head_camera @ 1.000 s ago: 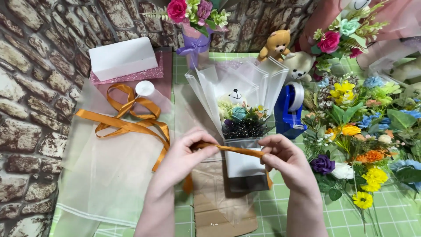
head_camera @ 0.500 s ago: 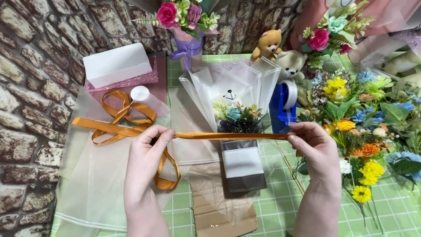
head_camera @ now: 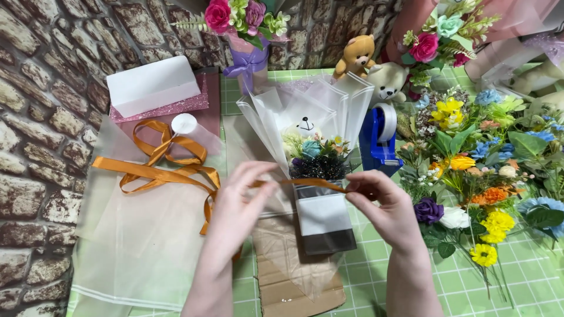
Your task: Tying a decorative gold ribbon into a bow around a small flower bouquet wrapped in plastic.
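Observation:
An orange satin ribbon [head_camera: 158, 173] lies looped on the left and runs to my hands. My left hand [head_camera: 238, 205] pinches the ribbon left of a small wrapped bouquet [head_camera: 314, 155]. My right hand [head_camera: 388, 208] pinches the same strand on the right. The short stretch of ribbon between them crosses the front of the bouquet, just above its grey and white box base [head_camera: 324, 220]. The bouquet holds a small white bear face, tiny flowers and clear cellophane folds.
A blue tape dispenser [head_camera: 382, 141] stands right of the bouquet. Loose artificial flowers [head_camera: 487, 176] pile at the right. Two plush bears [head_camera: 370, 67], a purple-wrapped bouquet [head_camera: 247, 35], a white box [head_camera: 153, 85], sheer wrapping sheets [head_camera: 141, 246] and cardboard [head_camera: 294, 287] lie on the green grid mat.
My hands held the ribbon stretched wide across the bouquet half a second ago. They have come closer together, so the strand between them is now short.

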